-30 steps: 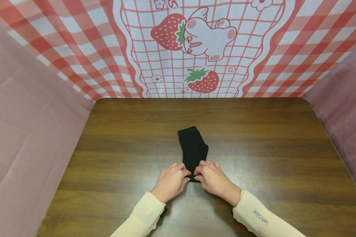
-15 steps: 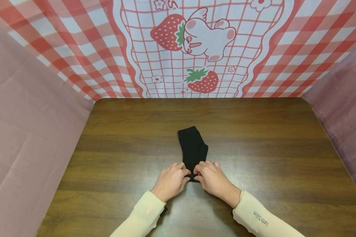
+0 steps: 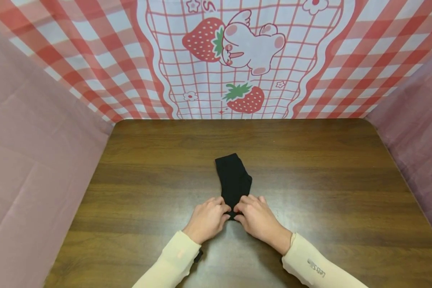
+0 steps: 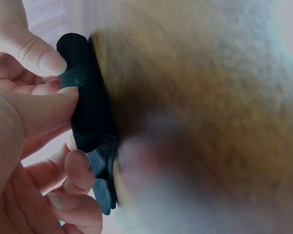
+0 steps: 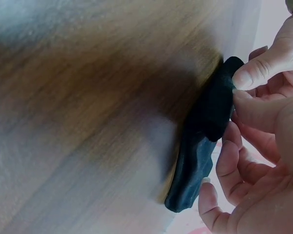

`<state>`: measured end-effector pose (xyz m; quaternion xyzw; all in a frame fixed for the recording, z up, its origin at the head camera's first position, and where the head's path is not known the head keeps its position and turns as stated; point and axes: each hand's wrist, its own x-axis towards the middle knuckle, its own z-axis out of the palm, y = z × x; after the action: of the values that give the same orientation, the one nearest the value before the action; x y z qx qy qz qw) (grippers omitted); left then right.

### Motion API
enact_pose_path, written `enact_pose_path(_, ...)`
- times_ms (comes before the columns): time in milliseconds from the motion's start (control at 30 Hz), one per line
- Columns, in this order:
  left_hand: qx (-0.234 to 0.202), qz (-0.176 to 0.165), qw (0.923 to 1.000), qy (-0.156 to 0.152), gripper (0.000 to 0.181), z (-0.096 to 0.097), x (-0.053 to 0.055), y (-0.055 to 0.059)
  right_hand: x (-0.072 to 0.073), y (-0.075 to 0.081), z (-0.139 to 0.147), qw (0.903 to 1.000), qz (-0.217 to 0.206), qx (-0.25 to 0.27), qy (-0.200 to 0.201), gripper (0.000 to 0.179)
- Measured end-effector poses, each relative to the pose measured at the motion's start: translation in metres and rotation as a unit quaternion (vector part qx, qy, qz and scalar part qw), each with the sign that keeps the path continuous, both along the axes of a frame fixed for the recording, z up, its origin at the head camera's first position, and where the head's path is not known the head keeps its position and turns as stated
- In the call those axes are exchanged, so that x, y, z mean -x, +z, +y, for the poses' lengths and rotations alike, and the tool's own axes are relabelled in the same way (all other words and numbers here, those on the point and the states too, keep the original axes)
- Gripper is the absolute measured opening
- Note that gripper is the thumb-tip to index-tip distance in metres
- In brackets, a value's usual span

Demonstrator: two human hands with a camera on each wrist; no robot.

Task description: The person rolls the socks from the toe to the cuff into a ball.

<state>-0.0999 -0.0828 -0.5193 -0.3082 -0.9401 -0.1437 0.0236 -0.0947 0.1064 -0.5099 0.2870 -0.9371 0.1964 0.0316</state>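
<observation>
A black sock (image 3: 232, 176) lies flat on the wooden table, its straight cuff pointing away from me and its heel bulging to the right. At its near end, my left hand (image 3: 207, 220) pinches the left side between thumb and fingers. My right hand (image 3: 259, 220) grips the same end from the right, a small gap from the left fingertips. Both wrist views show this end as a thick rounded roll, with the left thumb (image 4: 51, 109) and right thumb (image 5: 259, 109) against it. The fingers hide part of the sock's edges.
The brown wooden table (image 3: 147, 172) has rounded far corners. A red-and-white checked cloth (image 3: 104, 48) with strawberries hangs behind it, and pink cloth (image 3: 39, 160) hangs at the left and right sides. Dark wrist gear (image 3: 199, 256) shows under the left sleeve.
Very little differs. Both hands stay at the sock's near end, and their fingertips are slightly closer together. The rest of the sock lies as before.
</observation>
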Motion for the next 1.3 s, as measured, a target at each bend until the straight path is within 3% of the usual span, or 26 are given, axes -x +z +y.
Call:
enact_pose_path(300, -0.008, -0.011, 0.9999, 0.001, 0.012, 0.0, 0.001, 0.0, 0.0, -0.005, 0.0, 0.9996, 0.02, -0.021, 0.005, 0.018)
enact_pose_path(667, -0.02, -0.012, 0.9997, 0.0, 0.018, -0.001, 0.001, -0.002, 0.004, -0.002, -0.001, 0.9989, 0.006, -0.046, 0.011, 0.011)
enact_pose_path(867, -0.015, 0.022, 0.9997, -0.002, 0.026, 0.0, -0.001, 0.001, 0.007, -0.001, 0.0, 0.9983, 0.005, -0.055, 0.017, 0.01)
enact_pose_path(1067, -0.01, 0.061, 0.998, -0.015, 0.021, 0.0, -0.001, 0.004, 0.009, -0.001, 0.0, 0.9979, 0.001, -0.061, 0.022, 0.008)
enact_pose_path(1300, 0.01, 0.082, 0.9965, -0.017, 0.018, 0.001, -0.002, 0.001, 0.011, 0.0, 0.0, 0.998, 0.0, -0.058, 0.027, 0.007)
